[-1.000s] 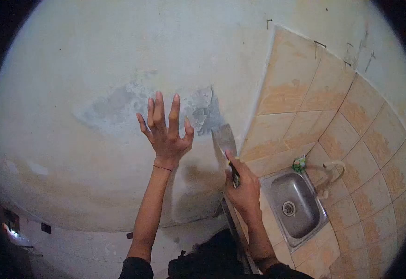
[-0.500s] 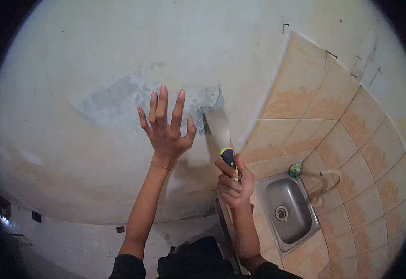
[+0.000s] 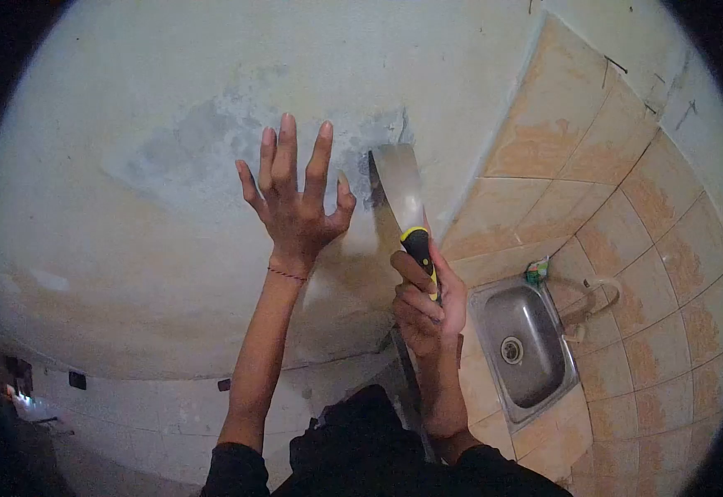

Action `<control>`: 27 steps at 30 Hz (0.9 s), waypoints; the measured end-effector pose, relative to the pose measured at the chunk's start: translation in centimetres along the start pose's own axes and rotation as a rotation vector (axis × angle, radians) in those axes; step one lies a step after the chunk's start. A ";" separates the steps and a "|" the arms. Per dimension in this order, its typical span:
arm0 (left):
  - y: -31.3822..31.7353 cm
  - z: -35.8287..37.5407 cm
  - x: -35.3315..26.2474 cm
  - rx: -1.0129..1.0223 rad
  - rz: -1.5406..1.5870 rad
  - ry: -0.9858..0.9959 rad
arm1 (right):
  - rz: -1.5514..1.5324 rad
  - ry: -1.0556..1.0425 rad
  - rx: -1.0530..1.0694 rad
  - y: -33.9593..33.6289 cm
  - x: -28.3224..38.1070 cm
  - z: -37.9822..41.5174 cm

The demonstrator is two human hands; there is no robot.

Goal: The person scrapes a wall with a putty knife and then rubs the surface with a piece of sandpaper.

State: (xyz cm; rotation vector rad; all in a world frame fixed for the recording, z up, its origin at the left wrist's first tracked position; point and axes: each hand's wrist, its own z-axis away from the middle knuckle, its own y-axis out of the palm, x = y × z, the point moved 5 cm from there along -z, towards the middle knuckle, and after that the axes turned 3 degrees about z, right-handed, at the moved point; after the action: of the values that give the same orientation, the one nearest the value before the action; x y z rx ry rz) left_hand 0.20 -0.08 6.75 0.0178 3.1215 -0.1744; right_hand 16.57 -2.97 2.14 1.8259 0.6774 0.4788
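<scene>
My left hand point(image 3: 295, 195) lies against the wall point(image 3: 171, 50) with its fingers spread, over a rough grey patch point(image 3: 187, 149) where the paint is gone. In my right hand point(image 3: 428, 302) is a putty knife point(image 3: 403, 186) with a wide metal blade and a black and yellow handle, my fingers wrapped round the grip. The blade points up the wall. Its edge is at the right end of the bare patch, near a raised flake of paint point(image 3: 400, 124).
To the lower right a steel sink point(image 3: 535, 348) is set into a tiled counter point(image 3: 535, 443). A green packet point(image 3: 536, 271) stands at the sink's back corner, close to a pale tap point(image 3: 606, 294). Orange-patterned tiles point(image 3: 527, 132) border the wall, with nails point(image 3: 616, 65) sticking out above.
The view has shifted, so the wall and sink appear higher. My right hand keeps its grip on the putty knife, and the blade still meets the patch's right end. My left hand stays spread.
</scene>
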 end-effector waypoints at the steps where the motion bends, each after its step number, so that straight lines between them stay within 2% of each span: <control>1: 0.1 0.0 0.1 -0.001 0.001 0.002 | -0.019 0.008 0.005 -0.1 0.0 0.1; 12: 0.1 -0.1 0.2 -0.003 -0.010 0.008 | -0.171 0.076 0.014 -0.2 0.4 0.4; 19: 0.1 0.0 0.1 -0.016 0.003 0.009 | -0.156 0.075 0.012 0.0 0.3 0.4; 21: 0.2 0.0 0.2 -0.031 0.005 0.011 | -0.069 0.065 0.011 -0.3 0.4 0.2; 24: 0.2 0.0 0.0 -0.039 0.007 0.004 | -0.108 0.024 0.071 0.1 0.1 -0.2; 27: 0.1 -0.1 -0.1 -0.037 0.002 0.006 | -0.171 0.057 0.037 -0.2 0.3 0.3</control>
State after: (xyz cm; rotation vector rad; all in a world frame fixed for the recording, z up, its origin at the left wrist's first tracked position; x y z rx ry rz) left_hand 0.29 0.06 6.80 0.0215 3.1300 -0.1173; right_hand 16.89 -2.95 1.88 1.7765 0.8783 0.4081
